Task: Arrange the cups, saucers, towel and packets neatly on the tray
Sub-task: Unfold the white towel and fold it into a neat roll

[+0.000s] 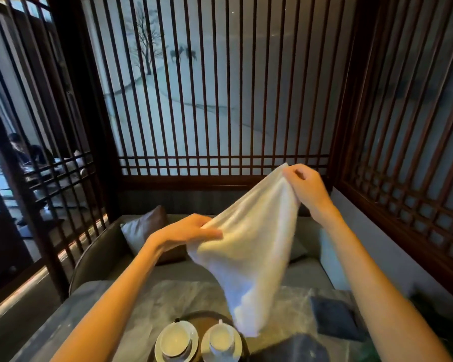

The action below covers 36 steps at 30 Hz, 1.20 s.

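A white towel (248, 246) hangs spread in the air above the table. My left hand (186, 231) pinches its lower left edge, and my right hand (305, 186) pinches its upper corner, held higher. Below, two white cups stand on white saucers, the left cup (174, 340) and the right cup (221, 339), side by side on a dark round tray (199, 318) at the bottom edge. The towel's lower tip dangles just right of the right cup. No packets show.
The tray sits on a grey marble table (131, 307). A dark square mat (335, 318) lies on the table at right. Beyond the table is a sofa with cushions (144, 231). Dark wooden lattice screens (220, 100) enclose the booth. A person sits far left behind the screen.
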{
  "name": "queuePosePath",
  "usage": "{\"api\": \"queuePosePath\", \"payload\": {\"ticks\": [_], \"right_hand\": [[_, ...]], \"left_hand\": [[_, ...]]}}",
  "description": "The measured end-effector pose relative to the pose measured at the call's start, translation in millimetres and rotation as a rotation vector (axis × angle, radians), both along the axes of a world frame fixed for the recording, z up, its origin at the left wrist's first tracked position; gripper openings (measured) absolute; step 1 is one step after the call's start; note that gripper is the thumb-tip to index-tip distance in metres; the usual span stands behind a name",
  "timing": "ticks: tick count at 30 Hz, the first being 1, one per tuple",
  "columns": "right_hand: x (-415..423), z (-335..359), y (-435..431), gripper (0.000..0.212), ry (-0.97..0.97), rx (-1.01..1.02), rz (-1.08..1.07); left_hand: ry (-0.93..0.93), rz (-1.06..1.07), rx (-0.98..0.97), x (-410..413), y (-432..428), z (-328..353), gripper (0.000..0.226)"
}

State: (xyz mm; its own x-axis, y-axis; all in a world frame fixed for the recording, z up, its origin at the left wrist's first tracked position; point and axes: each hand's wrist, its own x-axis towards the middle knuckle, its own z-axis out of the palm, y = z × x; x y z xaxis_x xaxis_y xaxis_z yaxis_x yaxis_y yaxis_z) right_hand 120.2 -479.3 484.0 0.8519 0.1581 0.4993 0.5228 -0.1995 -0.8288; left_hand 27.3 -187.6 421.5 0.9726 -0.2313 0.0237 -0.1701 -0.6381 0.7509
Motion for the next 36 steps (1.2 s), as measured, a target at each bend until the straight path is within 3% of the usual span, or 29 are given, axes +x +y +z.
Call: {"api": "queuePosePath", "payload": {"ticks": [3,7,10,13,19,25,36], "right_hand": [[11,-5,-17,0.021,0.011,-0.026,-0.022],[18,-14,-27,0.022,0.036,0.033,-0.086],[21,-21,-31,0.021,0.07,0.054,-0.102],[14,-30,-17,0.024,0.1,0.064,-0.128],[-39,-45,37,0.014,-0.001,0.065,-0.117],[-73,-55,60,0.023,-0.279,0.148,-0.293],[-80,-62,54,0.035,-0.555,-0.13,-0.38]], "left_hand": [[0.042,0.061,-0.268,-3,24,-16,0.029],[-0.09,0.272,-0.683,5,33,-4,0.019],[-0.215,0.575,-0.657,15,18,6,0.012],[-0.319,0.801,-0.647,23,-18,15,0.02],[-0.39,0.576,-0.661,17,-113,23,0.037],[-0.515,0.357,-0.677,0,-151,25,0.034],[-0.53,0.286,-0.618,-12,-148,29,0.029]]}}
